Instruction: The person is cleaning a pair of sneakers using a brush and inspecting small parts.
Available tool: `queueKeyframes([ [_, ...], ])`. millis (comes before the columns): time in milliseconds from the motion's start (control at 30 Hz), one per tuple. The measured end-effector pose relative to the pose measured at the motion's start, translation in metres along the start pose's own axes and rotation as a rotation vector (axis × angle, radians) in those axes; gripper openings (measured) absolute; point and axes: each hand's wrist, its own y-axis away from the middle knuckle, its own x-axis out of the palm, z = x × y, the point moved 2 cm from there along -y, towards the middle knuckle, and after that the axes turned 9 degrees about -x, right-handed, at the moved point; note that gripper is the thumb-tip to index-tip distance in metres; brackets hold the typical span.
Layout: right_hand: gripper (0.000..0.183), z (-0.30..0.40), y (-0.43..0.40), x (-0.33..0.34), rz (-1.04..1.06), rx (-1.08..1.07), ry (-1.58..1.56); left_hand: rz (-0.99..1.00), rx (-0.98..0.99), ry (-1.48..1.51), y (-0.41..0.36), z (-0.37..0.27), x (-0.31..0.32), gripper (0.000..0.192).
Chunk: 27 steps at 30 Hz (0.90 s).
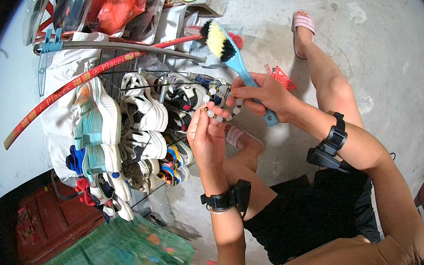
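A bracelet of white and dark beads [219, 119] stretches between my two hands above the floor. My left hand [206, 133], palm up, holds its near side between thumb and fingers. In my right hand [266, 94] is a brush with a light blue plastic handle [242, 68], gripped around the handle. Its black and pale yellow bristles [218, 41] point up and to the left. The fingertips of that same hand also touch the right side of the bracelet, and they hide some of its beads.
Left of my hands, a rack holds several pairs of sneakers [142, 104]. Across its top run a red pole with writing [77, 82] and a metal pole [111, 44]. A red plastic piece [282, 77] lies on the concrete floor [373, 59]. Green mesh [113, 257] is at lower left.
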Motion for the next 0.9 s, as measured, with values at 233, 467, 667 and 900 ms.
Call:
queueKeyframes([
  [233,0.016,-0.002,-0.001,-0.001,0.007,-0.012,-0.009,0.003,0.018,0.009,-0.003,0.003,-0.008,0.015],
  [467,0.017,0.000,0.000,-0.001,-0.008,-0.046,-0.008,0.032,0.038,0.059,-0.006,0.004,-0.014,0.013],
  [667,0.017,0.000,0.000,-0.001,-0.014,-0.039,-0.005,0.016,0.023,0.086,-0.008,0.005,-0.015,0.014],
  [900,0.017,-0.001,0.000,-0.001,-0.011,-0.046,-0.008,0.028,0.021,0.099,-0.008,0.005,-0.015,0.014],
])
